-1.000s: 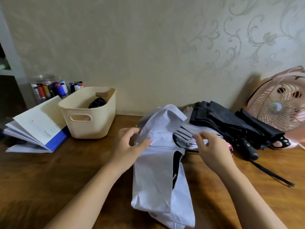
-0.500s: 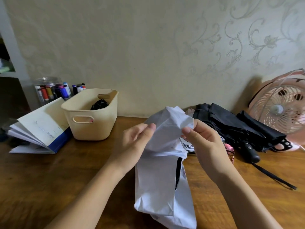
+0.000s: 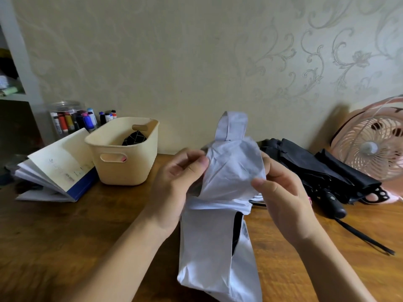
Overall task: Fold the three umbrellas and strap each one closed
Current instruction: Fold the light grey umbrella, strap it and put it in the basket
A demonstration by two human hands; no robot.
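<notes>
A pale white umbrella point(image 3: 218, 247) lies loose along the wooden table in front of me, its black lining showing in a slit. My left hand point(image 3: 174, 182) pinches the left edge of a canopy panel and my right hand point(image 3: 281, 192) grips its right edge, holding the panel raised above the table. The closing strap point(image 3: 232, 127) sticks up from the top of that panel. A black umbrella point(image 3: 309, 171) lies loosely bunched at the back right, its handle point(image 3: 334, 203) and wrist cord point(image 3: 366, 238) pointing toward me.
A cream plastic basket point(image 3: 130, 171) stands at the back left with a dark checked item point(image 3: 134, 138) inside. An open book point(image 3: 54, 171) and a jar of markers point(image 3: 69, 120) lie left of it. A pink desk fan point(image 3: 370, 147) stands at the far right against the wall.
Both hands lifted a canopy panel of the white umbrella off the table and spread it between them. The strap now stands up at the top.
</notes>
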